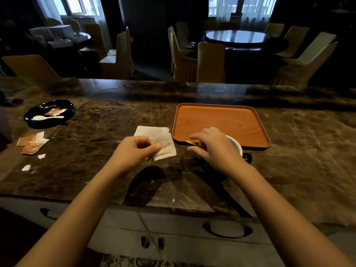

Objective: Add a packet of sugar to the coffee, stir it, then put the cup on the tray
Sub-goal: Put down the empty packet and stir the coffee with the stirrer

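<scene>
A cup (236, 143), white inside and black outside, stands on the marble counter just in front of the orange tray (221, 120). Its black handle (247, 157) points right. My right hand (210, 146) hovers over the cup and hides most of it. It pinches a small brown sugar packet (190, 142) whose tip sticks out to the left. My left hand (137, 149) is left of the cup, thumb and fingers pinched together above a white paper napkin (163, 143). Whether anything is between those fingers is hidden. The coffee itself is not visible.
A black oval dish (34, 120) at the far left holds a white spoon (47, 117) and a sugar packet (54, 112). Torn brown packets (31, 143) and white scraps (41, 156) lie near the left edge. Chairs and round tables stand beyond the counter.
</scene>
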{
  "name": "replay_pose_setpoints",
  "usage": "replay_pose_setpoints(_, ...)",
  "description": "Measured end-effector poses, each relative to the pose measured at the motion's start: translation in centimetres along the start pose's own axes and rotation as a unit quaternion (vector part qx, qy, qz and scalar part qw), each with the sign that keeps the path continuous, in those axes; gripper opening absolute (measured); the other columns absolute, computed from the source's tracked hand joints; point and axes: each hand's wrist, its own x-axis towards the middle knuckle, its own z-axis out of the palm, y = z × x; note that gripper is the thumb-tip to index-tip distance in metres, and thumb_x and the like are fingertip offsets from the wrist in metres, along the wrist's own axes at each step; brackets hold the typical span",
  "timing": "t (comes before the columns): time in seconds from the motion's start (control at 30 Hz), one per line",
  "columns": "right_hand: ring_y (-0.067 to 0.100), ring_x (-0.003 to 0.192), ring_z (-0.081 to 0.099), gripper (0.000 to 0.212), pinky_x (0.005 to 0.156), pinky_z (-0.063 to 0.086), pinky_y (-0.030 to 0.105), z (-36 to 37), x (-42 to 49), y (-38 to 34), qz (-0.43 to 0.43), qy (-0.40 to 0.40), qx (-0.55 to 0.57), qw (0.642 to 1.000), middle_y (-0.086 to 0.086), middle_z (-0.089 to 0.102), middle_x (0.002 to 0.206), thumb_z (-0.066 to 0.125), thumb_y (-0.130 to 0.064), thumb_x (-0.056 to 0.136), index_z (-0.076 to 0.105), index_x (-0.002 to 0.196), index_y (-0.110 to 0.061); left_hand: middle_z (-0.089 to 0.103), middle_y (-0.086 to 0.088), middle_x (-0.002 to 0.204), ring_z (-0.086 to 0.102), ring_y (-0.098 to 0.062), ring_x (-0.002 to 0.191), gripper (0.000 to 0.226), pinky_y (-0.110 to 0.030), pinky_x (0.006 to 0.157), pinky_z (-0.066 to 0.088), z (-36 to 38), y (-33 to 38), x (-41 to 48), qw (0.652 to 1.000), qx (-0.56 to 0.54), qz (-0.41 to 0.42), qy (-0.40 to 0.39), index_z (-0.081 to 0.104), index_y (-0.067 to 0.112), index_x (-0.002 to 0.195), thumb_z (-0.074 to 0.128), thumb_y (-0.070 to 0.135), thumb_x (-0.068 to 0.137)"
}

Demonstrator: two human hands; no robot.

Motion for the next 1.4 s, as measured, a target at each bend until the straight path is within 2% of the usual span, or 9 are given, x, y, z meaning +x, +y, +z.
replay_pose_setpoints(0.17, 0.018, 0.086, 0.052, 0.015, 0.077, 0.043, 0.036, 0.3, -0.1, -0.5, 0.009, 0.022, -0.019, 1.0, 0.004, 0.066, 0.091, 0.059, -0.026, 0.088, 0.066, 0.095, -0.015, 0.067, 0.004, 0.068, 0.061, -0.01, 0.065, 0.021, -0.022, 0.056, 0.043, 1.6, -3.6, -0.6, 0.995, 0.053, -0.087, -0.016, 0.068, 0.017, 0.071, 0.059, 0.03, 0.085)
replay_pose_setpoints(0.3, 0.015, 0.079, 0.05, 0.011, 0.069, 0.042, 0.03, 0.2, -0.9, -0.7, 0.029, 0.053, -0.011, 0.998, 0.002, 0.066, 0.084, 0.058, -0.022, 0.088, 0.066, 0.088, -0.014, 0.066, 0.001, 0.076, 0.06, -0.012, 0.073, 0.016, -0.023, 0.059, 0.042, 2.5, -4.4, 0.3, 0.993, 0.101, -0.062, -0.018, 0.067, 0.017, 0.077, 0.059, 0.028, 0.085)
replay_pose_setpoints(0.5, 0.008, 0.074, 0.05, 0.008, 0.061, 0.033, 0.012, -1.2, -2.7, -0.6, 0.094, 0.177, 0.007, 0.98, -0.007, 0.056, 0.079, 0.054, -0.016, 0.089, 0.061, 0.086, -0.014, 0.061, 0.004, 0.08, 0.057, -0.012, 0.077, 0.016, -0.027, 0.064, 0.044, 3.6, -4.9, 2.0, 0.986, 0.159, -0.035, 0.038, 0.063, 0.016, 0.094, 0.06, 0.028, 0.084)
replay_pose_setpoints(0.73, 0.005, 0.065, 0.054, 0.016, 0.052, 0.038, 0.017, -2.0, -5.9, 1.2, 0.201, 0.244, 0.082, 0.945, -0.003, 0.059, 0.072, 0.045, -0.017, 0.093, 0.059, 0.084, -0.015, 0.065, -0.005, 0.085, 0.057, -0.016, 0.077, 0.035, -0.032, 0.068, 0.048, 4.1, -5.0, 3.0, 0.969, 0.218, -0.03, 0.11, 0.055, 0.009, 0.116, 0.057, 0.027, 0.086)
replay_pose_setpoints(0.9, 0.004, 0.065, 0.057, 0.017, 0.052, 0.041, 0.014, -2.1, -6.8, 2.2, 0.232, 0.268, 0.123, 0.927, -0.011, 0.059, 0.071, 0.045, -0.018, 0.093, 0.059, 0.083, -0.018, 0.059, -0.017, 0.114, 0.05, -0.032, 0.105, 0.043, -0.046, 0.088, 0.043, 6.3, -4.0, 0.6, 0.932, 0.308, 0.041, 0.186, 0.045, 0.007, 0.126, 0.049, 0.027, 0.088)
replay_pose_setpoints(1.03, 0.003, 0.066, 0.058, 0.017, 0.055, 0.042, 0.01, -2.0, -6.1, 2.2, 0.232, 0.236, 0.172, 0.928, -0.008, 0.062, 0.072, 0.047, -0.017, 0.093, 0.062, 0.084, -0.016, 0.052, -0.011, 0.13, 0.044, -0.021, 0.121, 0.039, -0.028, 0.101, 0.03, 10.2, -3.1, -1.7, 0.958, 0.212, 0.181, 0.06, 0.043, 0.012, 0.131, 0.043, 0.015, 0.092)
replay_pose_setpoints(1.2, -0.002, 0.072, 0.06, 0.017, 0.062, 0.046, 0.015, -2.5, -6.6, 1.8, 0.212, 0.143, 0.246, 0.935, -0.008, 0.065, 0.073, 0.049, -0.019, 0.092, 0.063, 0.084, -0.023, 0.022, -0.001, 0.153, 0.011, -0.012, 0.141, 0.054, -0.026, 0.112, 0.003, 12.0, -4.5, -1.8, 0.933, 0.309, 0.182, -0.014, 0.024, 0.02, 0.141, 0.031, 0.044, 0.093)
replay_pose_setpoints(1.3, 0.002, 0.069, 0.062, 0.018, 0.064, 0.052, 0.024, -3.9, -7.0, 2.4, 0.203, 0.104, 0.257, 0.939, -0.005, 0.067, 0.071, 0.05, -0.018, 0.092, 0.064, 0.082, -0.025, 0.014, 0.0, 0.155, 0.003, -0.011, 0.141, 0.062, -0.026, 0.112, -0.002, 12.1, -4.8, -1.9, 0.917, 0.352, 0.187, -0.027, 0.017, 0.021, 0.142, 0.027, 0.053, 0.09)
replay_pose_setpoints(1.4, 0.002, 0.067, 0.063, 0.018, 0.06, 0.052, 0.02, -5.2, -7.0, 3.1, 0.2, 0.086, 0.23, 0.949, -0.006, 0.067, 0.07, 0.052, -0.018, 0.091, 0.064, 0.08, -0.024, 0.011, 0.0, 0.155, -0.001, -0.009, 0.139, 0.063, -0.025, 0.111, -0.005, 12.2, -4.7, -2.0, 0.908, 0.374, 0.187, -0.019, 0.014, 0.021, 0.143, 0.024, 0.054, 0.09)
